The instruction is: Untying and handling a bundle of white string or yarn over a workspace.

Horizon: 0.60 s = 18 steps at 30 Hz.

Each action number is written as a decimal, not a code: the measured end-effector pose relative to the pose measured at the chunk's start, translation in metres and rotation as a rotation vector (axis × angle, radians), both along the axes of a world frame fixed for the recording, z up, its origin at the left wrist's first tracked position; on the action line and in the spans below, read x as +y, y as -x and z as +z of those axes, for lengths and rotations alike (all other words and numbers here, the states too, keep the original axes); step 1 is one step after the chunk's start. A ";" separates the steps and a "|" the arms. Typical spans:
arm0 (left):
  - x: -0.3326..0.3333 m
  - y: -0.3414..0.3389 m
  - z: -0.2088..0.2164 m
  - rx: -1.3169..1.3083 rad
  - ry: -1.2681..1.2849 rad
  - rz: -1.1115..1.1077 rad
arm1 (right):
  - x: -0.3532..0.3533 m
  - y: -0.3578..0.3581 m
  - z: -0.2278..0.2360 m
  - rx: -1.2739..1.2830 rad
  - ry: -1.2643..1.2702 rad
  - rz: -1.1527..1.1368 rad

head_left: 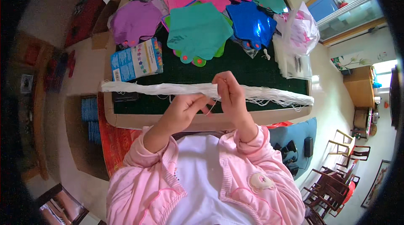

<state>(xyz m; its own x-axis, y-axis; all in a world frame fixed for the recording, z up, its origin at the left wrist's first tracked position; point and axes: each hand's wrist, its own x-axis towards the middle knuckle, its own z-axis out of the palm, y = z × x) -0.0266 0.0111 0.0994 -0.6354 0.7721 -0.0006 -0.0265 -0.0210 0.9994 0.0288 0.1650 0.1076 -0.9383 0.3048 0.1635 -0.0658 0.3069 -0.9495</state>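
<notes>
Hank (168,89) of white string, one, lying nine to three o'clock across your table's near rim (126,119); work seemingly under way, one strand (213,107) loose, the rest still bundled. Hands, two: your left hand (184,109) pinching the hank at centre; your right hand (232,98) curled over it, grip unclear. Beyond: at least seven coloured stacks (200,29), eleven to one o'clock; one plastic bag (304,31), two o'clock.

Pink bear-patched jacket (246,164), white shirt (198,174)

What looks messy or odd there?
The white string bundle looks a bit messy: loose strands sag and loop out beyond the right hand, while the left part looks tidier. Nothing looks spilled.
</notes>
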 end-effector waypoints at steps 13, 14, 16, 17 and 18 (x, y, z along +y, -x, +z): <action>-0.013 0.015 0.035 -0.589 0.104 -0.246 | 0.012 -0.016 -0.017 -0.244 0.537 0.298; -0.012 0.014 0.036 -0.603 0.099 -0.211 | 0.016 -0.019 -0.017 -0.244 0.538 0.300; -0.013 0.013 0.037 -0.618 0.093 -0.175 | 0.020 -0.022 -0.018 -0.078 0.352 0.439; -0.013 0.013 0.037 -0.623 0.100 -0.208 | 0.021 -0.020 -0.017 -0.079 0.352 0.438; -0.013 0.012 0.038 -0.628 0.106 -0.242 | 0.021 -0.015 -0.016 -0.091 0.357 0.362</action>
<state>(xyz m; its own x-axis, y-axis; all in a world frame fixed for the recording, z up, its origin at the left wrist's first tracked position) -0.0385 -0.0016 0.1373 -0.2992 0.8679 -0.3966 -0.5937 0.1561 0.7894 0.0434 0.1862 0.0916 -0.9996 -0.0206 0.0212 -0.0198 -0.0648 -0.9977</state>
